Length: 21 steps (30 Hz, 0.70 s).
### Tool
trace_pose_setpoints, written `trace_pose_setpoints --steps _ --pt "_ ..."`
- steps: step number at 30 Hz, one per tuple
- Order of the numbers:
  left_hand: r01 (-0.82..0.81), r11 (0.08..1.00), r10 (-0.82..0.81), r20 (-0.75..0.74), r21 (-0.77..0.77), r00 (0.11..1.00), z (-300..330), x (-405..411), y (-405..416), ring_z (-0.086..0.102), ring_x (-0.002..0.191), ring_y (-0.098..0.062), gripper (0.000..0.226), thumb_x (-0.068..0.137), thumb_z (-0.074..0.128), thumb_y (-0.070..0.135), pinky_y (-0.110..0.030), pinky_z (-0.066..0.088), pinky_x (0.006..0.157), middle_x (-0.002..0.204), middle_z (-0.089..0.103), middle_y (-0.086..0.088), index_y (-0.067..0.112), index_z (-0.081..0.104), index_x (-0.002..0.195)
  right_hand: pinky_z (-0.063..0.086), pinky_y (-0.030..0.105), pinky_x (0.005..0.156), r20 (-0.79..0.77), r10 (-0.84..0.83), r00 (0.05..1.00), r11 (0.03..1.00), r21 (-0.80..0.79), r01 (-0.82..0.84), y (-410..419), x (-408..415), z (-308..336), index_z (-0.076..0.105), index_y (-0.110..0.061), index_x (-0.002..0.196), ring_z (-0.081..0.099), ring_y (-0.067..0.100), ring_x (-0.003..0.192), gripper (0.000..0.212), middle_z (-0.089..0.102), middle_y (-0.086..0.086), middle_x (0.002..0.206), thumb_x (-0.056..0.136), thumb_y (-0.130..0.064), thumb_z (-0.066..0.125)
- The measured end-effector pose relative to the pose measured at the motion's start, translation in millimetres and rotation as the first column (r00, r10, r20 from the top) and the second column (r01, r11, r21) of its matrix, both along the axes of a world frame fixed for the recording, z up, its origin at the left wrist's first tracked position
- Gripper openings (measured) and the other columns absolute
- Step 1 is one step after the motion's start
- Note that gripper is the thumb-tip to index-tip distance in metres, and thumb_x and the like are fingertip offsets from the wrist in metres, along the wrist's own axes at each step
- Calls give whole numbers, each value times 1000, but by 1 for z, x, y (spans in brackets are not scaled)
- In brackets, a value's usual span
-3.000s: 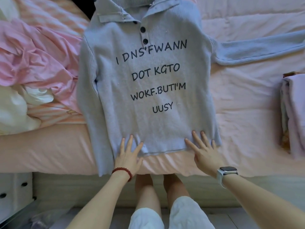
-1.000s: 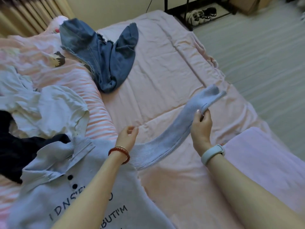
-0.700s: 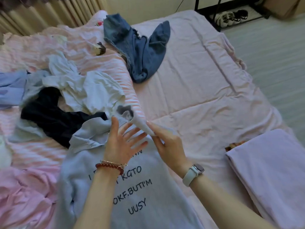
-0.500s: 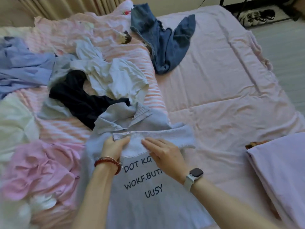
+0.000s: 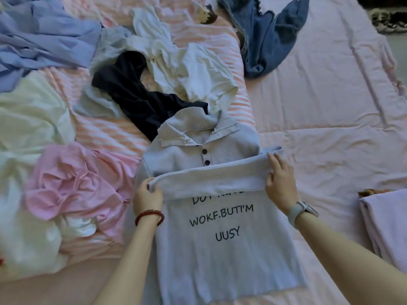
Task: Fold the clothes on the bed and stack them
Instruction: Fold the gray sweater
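Note:
A light grey knit sweater (image 5: 220,249) with black lettering lies face up on the pink bed sheet (image 5: 330,106). Its right sleeve (image 5: 209,181) is folded across the chest, covering the upper lines of text. My left hand (image 5: 147,194) pinches the cuff end of that sleeve at the sweater's left side. My right hand (image 5: 279,183) rests with straight fingers on the sleeve's fold at the right shoulder. A folded lilac garment (image 5: 385,227) lies at the right edge of the bed.
Unfolded clothes crowd the left and far side: a pink shirt (image 5: 77,183), a black garment (image 5: 136,100), white tops (image 5: 187,67), a lavender shirt (image 5: 44,36), blue jeans (image 5: 268,40). Shoes (image 5: 387,18) sit on the floor at far right.
The right sleeve was lifted from the bed and laid across the sweater's chest. My left hand now holds its cuff, and my right hand has slid out to the fold.

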State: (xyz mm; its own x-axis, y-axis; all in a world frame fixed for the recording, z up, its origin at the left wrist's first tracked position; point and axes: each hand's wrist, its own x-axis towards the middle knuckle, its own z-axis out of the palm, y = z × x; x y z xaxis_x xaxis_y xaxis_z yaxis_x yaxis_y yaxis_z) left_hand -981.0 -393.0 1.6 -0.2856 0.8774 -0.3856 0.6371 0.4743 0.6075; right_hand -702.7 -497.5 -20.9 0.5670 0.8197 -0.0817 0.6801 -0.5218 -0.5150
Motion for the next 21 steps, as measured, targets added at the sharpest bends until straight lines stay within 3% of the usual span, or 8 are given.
trace_pose_setpoints --steps 3,5,7,10,13,15,18,21 --pt "196 980 -184 -288 14 940 2 21 -3 42 122 -33 46 80 60 12 -43 32 96 133 49 -12 16 54 126 25 41 106 -16 -10 1000 1000 -13 10 11 13 0 47 -2 133 37 41 125 54 44 19 139 81 6 39" --pt "323 936 -257 -356 138 898 8 45 -8 40 124 -35 51 75 66 9 -50 27 97 133 49 -13 14 57 125 25 39 107 -21 30 999 999 -22 -31 16 26 2 48 -4 133 38 39 124 56 45 18 138 79 11 40" --pt "520 831 -426 -374 199 824 10 72 -9 40 126 -32 46 78 65 12 -51 24 100 132 52 -10 14 58 123 31 39 103 -12 77 997 996 -45 -77 22 43 3 53 -6 128 42 37 119 54 53 16 130 80 13 42" --pt "739 664 -694 -272 115 666 5 114 -4 32 130 -15 39 93 49 27 -35 16 107 138 45 4 24 48 132 36 36 95 -33 180 983 976 -117 -183 33 72 7 66 -8 110 46 34 110 31 63 12 106 87 4 50" --pt "850 525 -815 -269 32 513 -6 152 -1 29 130 -13 44 95 41 38 -33 14 106 139 42 9 28 39 138 39 37 90 -81 307 948 915 -250 -318 44 92 12 67 -9 95 45 25 106 12 59 6 94 88 -14 59" --pt "888 458 -859 -278 -39 431 -14 167 1 33 127 -14 43 96 37 43 -34 15 104 135 46 8 28 39 137 41 37 84 -58 377 924 890 -251 -379 48 99 15 62 -7 87 47 24 103 12 57 3 89 89 -18 58" --pt "875 484 -856 -221 -26 467 -23 170 6 51 108 -17 31 99 36 39 -31 27 95 113 58 4 22 56 116 43 37 73 -43 385 922 902 -194 -386 51 103 20 56 -10 87 51 22 93 15 55 1 84 93 -22 50" --pt "811 580 -781 -232 75 580 -27 165 12 59 86 -23 29 98 39 35 -31 37 81 98 62 -2 15 60 103 40 34 64 276 435 857 900 -112 -421 53 107 18 57 -13 81 56 26 76 25 58 2 74 93 -30 42"
